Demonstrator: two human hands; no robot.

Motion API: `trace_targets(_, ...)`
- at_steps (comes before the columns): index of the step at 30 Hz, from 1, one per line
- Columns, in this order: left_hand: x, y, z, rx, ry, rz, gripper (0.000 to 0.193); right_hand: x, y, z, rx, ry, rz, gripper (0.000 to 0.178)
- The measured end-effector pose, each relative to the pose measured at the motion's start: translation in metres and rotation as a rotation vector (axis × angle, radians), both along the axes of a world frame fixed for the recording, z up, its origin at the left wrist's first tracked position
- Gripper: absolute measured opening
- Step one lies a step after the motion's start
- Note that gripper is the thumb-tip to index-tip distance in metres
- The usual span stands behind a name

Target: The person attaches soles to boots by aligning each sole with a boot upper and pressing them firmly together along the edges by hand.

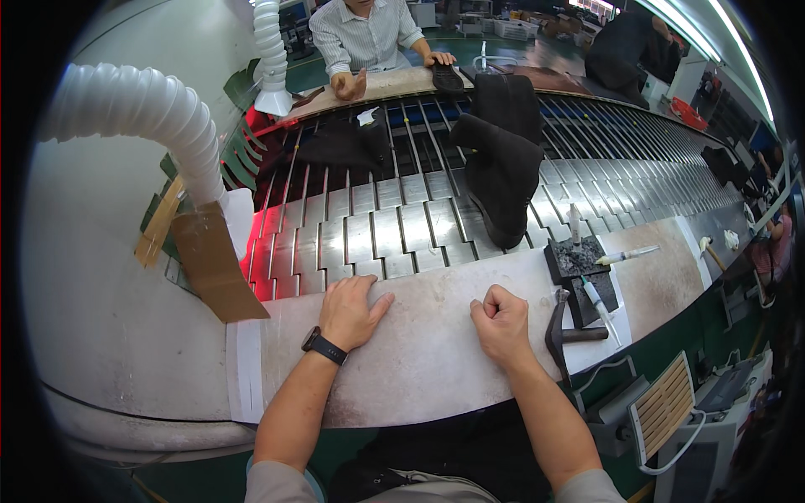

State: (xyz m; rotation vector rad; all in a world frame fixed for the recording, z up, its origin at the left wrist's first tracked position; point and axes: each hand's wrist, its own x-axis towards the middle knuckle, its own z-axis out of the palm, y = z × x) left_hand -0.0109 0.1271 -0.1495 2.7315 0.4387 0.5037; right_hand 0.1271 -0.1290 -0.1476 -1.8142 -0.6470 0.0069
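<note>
My left hand (348, 312) lies on the pale work board (411, 352) by its conveyor-side edge, fingers stretched forward and thumb apart, with nothing in it. To the right, my right hand (503, 325) is closed in a fist over the same board; nothing shows between its fingers. A black ankle boot (503, 180) stands on the metal slat conveyor (402, 230) beyond my hands, with a second black boot (507, 105) behind it. Another black shoe upper (348, 144) lies on the conveyor further left. A hammer (555, 331) rests right of my right hand.
Beside the hammer, a dark block (579, 258) holds slim tools, including a white-handled brush (627, 255) and a syringe-like tube (599, 303). White ducts (142, 109) and a cardboard flap (210, 260) border the left. Across the conveyor, a person (365, 38) touches a black sole (448, 78).
</note>
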Motion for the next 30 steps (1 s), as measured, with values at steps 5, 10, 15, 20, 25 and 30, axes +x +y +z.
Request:
trace_targets(5,-0.0011,0.0028,-0.0023,0.007,-0.007,-0.002,0.046,-0.001,0.0019,0.0008,-0.003,0.001,0.006,0.035)
trace_targets(10,-0.0025,0.0032,-0.0001,0.001,-0.001,-0.001,0.046,-0.0029,0.0032,0.0024,-0.021,0.008,0.005,0.034)
trace_targets(15,-0.0031,0.0045,-0.0008,0.003,0.008,0.005,0.047,-0.0032,0.0045,0.0003,-0.025,-0.007,0.003,0.034)
trace_targets(20,-0.0038,0.0055,-0.0013,0.009,0.012,0.006,0.048,-0.0046,0.0057,0.002,-0.019,-0.003,0.006,0.033)
trace_targets(25,-0.0033,0.0076,-0.0035,0.012,0.01,0.002,0.047,-0.005,0.0067,0.001,-0.03,0.028,0.003,0.033)
trace_targets(30,-0.0042,0.009,-0.0041,0.014,-0.011,-0.002,0.048,-0.0055,0.008,0.0004,-0.014,0.018,0.015,0.032)
